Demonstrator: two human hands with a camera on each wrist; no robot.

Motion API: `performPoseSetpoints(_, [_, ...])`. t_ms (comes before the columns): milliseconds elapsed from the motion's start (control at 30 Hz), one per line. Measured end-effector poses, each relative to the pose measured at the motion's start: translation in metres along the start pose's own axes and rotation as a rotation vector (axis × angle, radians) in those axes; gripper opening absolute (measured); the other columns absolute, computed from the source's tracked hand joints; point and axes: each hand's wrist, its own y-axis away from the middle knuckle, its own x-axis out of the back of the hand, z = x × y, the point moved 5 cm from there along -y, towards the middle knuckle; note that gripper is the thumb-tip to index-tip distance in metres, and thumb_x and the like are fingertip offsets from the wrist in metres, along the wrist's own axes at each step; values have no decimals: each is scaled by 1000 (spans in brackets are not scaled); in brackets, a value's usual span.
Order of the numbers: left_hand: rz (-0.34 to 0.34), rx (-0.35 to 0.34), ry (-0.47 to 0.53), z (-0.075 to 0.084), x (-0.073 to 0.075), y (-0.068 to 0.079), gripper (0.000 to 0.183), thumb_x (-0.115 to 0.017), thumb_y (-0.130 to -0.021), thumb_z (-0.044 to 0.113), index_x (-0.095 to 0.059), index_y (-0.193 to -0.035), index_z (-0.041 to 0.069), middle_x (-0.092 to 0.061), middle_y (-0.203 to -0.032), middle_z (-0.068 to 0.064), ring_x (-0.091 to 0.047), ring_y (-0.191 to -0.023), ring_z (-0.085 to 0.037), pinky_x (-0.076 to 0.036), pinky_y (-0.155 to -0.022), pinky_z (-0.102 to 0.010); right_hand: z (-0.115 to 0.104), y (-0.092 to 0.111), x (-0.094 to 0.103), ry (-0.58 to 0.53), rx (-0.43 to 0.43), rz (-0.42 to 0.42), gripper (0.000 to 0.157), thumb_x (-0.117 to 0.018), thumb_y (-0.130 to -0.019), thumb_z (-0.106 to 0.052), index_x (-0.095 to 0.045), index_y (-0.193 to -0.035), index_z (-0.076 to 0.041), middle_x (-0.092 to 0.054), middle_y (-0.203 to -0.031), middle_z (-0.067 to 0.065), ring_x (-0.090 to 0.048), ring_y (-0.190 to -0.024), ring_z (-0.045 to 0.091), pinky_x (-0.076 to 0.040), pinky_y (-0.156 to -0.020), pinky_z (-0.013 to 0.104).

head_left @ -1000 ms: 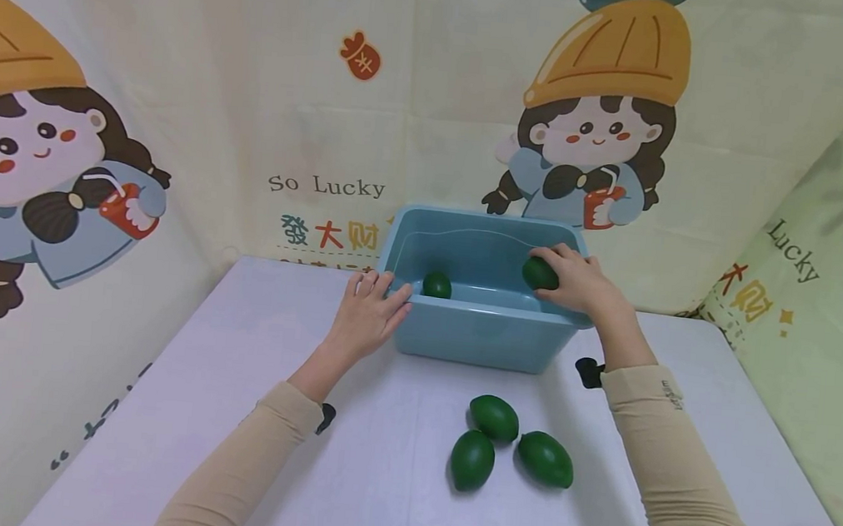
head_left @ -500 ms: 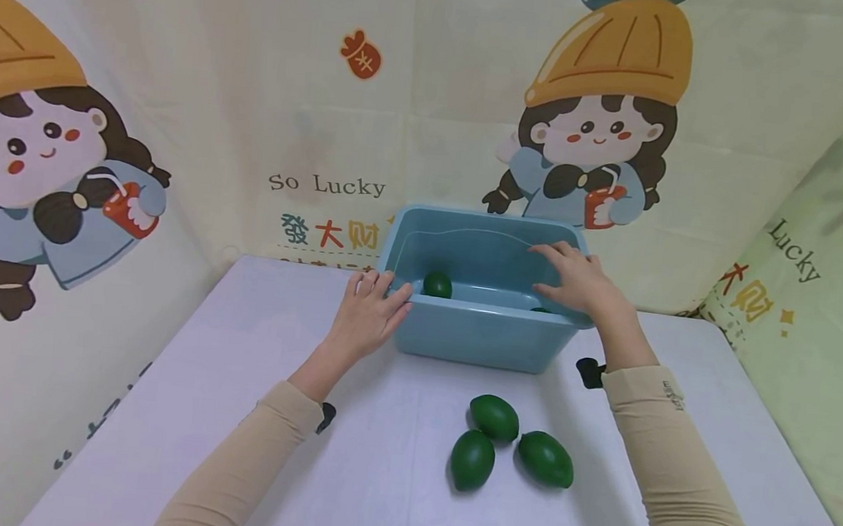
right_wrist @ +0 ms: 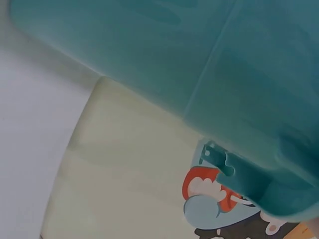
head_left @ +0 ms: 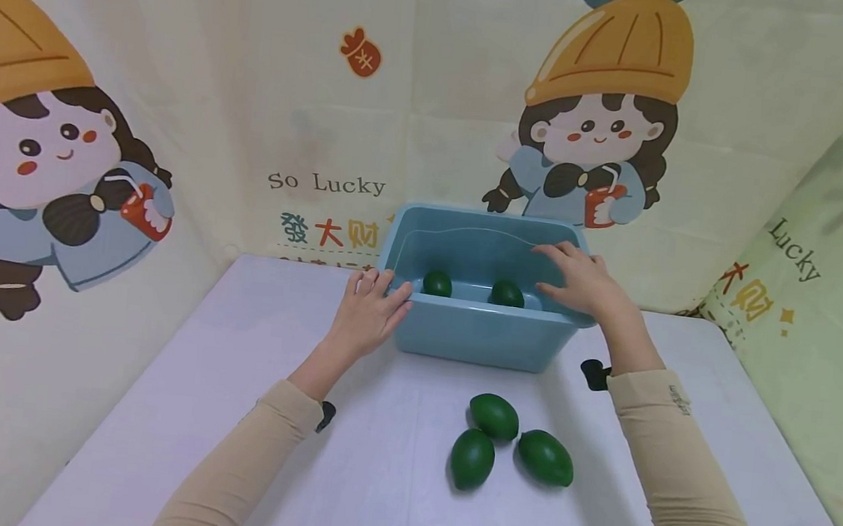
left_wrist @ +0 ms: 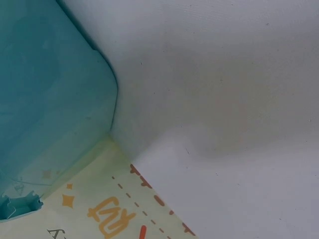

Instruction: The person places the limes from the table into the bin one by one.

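A light blue plastic bin stands at the back of the table. Inside it lie two green limes, one lime toward the left and another lime right of the middle; the front wall hides their lower parts. My left hand rests on the bin's front left corner with its fingers extended. Over the right end, my right hand reaches past the rim, thumb and fingers spread apart with nothing between them. Both wrist views show the bin's outer walls, the left wall and the right wall.
Three more limes sit in a close group on the white table in front of the bin: a rear lime, a front lime and a right lime. A printed cloth hangs directly behind the bin.
One second ago my right hand held a lime over the bin's right end. It let go, and that lime dropped and rolled left along the bottom. The left hand has stayed in place.
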Motion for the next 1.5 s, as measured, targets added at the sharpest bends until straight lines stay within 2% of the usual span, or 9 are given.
performPoseSetpoints(400, [42,-12,2,0,-1,0,49,-11,-99,43,-50,-113,17,-40,-109,-11,-34,-100,-31,-27,-85,-46,-1,25,14,20,24,47,60,-63,-85,-27,-37,-137,-11,-35,-137,22,-28,-126,41,-16,-98,62])
performPoseSetpoints(900, [19,-5,-19,1,0,0,53,-7,-99,43,-50,-113,18,-40,-110,-11,-37,-101,-31,-27,-87,-45,-10,69,22,15,49,101,60,-65,-84,-29,-40,-135,-11,-36,-135,22,-30,-125,40,-17,-96,57])
performPoseSetpoints(1500, [16,-3,-11,1,-1,3,51,-8,-99,43,-50,-113,18,-39,-109,-11,-33,-100,-30,-27,-86,-45,-27,112,7,41,116,152,61,-69,-81,-30,-44,-132,-9,-44,-127,19,-35,-120,38,-21,-94,57])
